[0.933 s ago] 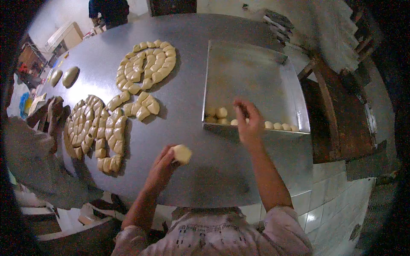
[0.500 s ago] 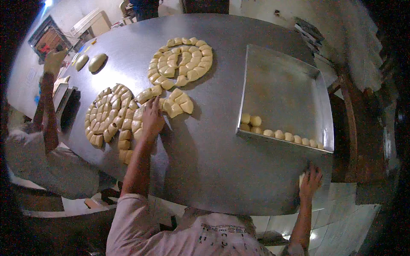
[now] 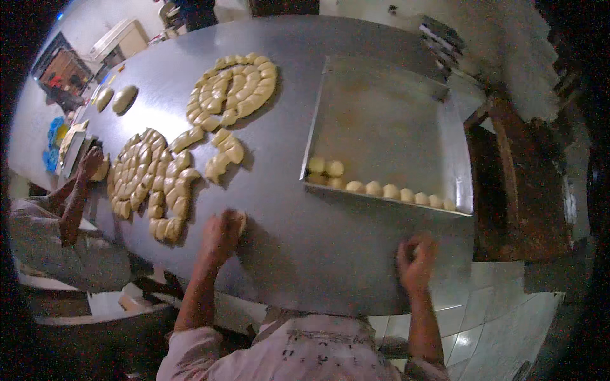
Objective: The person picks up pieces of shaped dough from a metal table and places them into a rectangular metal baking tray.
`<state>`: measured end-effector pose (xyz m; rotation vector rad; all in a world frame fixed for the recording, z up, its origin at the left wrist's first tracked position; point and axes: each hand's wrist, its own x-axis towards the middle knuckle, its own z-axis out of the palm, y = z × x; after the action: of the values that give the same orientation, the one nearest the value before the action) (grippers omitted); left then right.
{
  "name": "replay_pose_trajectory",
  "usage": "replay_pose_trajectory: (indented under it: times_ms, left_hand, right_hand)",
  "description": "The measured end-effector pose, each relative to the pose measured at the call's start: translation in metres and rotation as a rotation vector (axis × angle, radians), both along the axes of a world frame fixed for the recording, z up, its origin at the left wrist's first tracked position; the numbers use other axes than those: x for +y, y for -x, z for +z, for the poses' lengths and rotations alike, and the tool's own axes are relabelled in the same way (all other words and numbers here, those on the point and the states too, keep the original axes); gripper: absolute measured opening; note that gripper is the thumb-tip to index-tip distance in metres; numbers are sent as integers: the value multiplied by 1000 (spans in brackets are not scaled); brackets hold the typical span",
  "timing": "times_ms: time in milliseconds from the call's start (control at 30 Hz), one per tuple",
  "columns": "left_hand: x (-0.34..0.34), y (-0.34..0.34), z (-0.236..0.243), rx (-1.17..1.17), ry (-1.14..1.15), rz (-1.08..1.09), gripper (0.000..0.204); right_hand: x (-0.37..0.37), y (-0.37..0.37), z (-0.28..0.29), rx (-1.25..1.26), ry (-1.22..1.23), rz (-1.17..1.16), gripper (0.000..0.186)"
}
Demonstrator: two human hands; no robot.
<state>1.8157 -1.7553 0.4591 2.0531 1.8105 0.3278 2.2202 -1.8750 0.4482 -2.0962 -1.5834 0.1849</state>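
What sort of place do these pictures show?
Probably a bakery workroom, perhaps a small one. Cut dough pieces lie in rounded clusters on a broad metal table, and dough balls sit along the near side of a shallow metal baking pan.

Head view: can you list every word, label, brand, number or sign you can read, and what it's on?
No text is readable.
Shirt: dark print across it, too blurred to read.
Dough pieces, tray, table: no lettering visible.
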Motion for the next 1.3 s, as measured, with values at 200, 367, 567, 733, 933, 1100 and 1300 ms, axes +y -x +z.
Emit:
replay_pose_trajectory:
  times_ms: [200,367,567,733,933,1100,1300]
  left_hand:
    - [-44,-78,22,-513,42,-161,16]
    - [-36,-63,9,-787,163,101,25]
    - [-35,-56,20,-1056,265,197,25]
    - [-29,-77,15,-1059,397,-5,22]
    - [-24,-64,32,-1190,567,-194,30]
    - [-11,-58,59,-614,722,-621,31]
    - [94,57,-19,48,-650,43,45]
  right_hand:
    - [-2,-92,-32,-50,-198,-309,20]
    - [-35,-57,-11,-147,-100,-70,21]
    - [20,-68,60,926,-493,-209,24]
    - [154,33,58,445,-209,153,28]
    - [112,107,80,376,-260,272,27]
    - [11,131,18,773,61,417,26]
    - [-32,7,-14,-571,-37,-69,31]
